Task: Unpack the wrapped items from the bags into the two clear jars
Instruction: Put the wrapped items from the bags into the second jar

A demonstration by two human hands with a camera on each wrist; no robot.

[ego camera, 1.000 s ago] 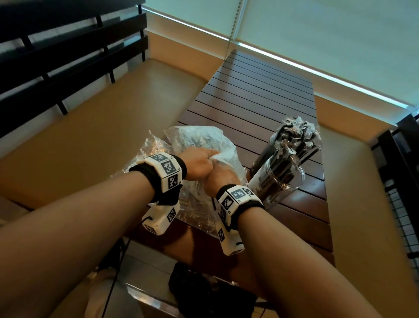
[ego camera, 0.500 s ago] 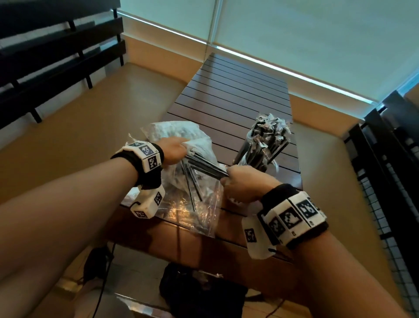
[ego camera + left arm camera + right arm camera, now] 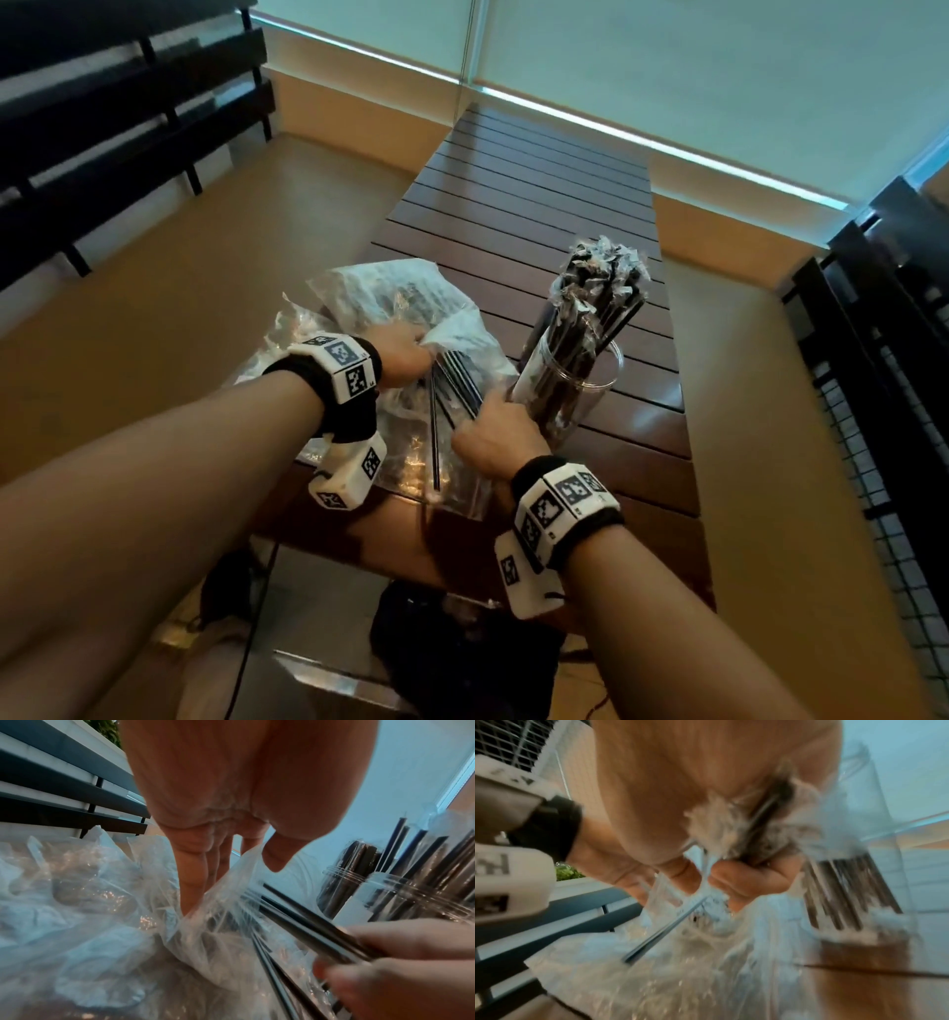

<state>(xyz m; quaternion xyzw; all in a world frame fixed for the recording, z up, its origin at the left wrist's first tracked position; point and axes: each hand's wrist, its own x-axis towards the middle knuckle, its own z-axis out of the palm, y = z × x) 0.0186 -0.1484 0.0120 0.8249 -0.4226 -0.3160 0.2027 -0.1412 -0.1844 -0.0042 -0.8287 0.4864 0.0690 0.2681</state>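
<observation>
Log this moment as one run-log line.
left hand: holds bag open | right hand: grips bundle of wrapped sticks | jars: upright, filled

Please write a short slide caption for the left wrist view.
Left hand holds the clear bag open while right hand draws out wrapped black sticks.

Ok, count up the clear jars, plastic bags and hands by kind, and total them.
Clear jars: 2
Plastic bags: 2
Hands: 2, left hand pinching a bag, right hand gripping wrapped items
Total: 6
</observation>
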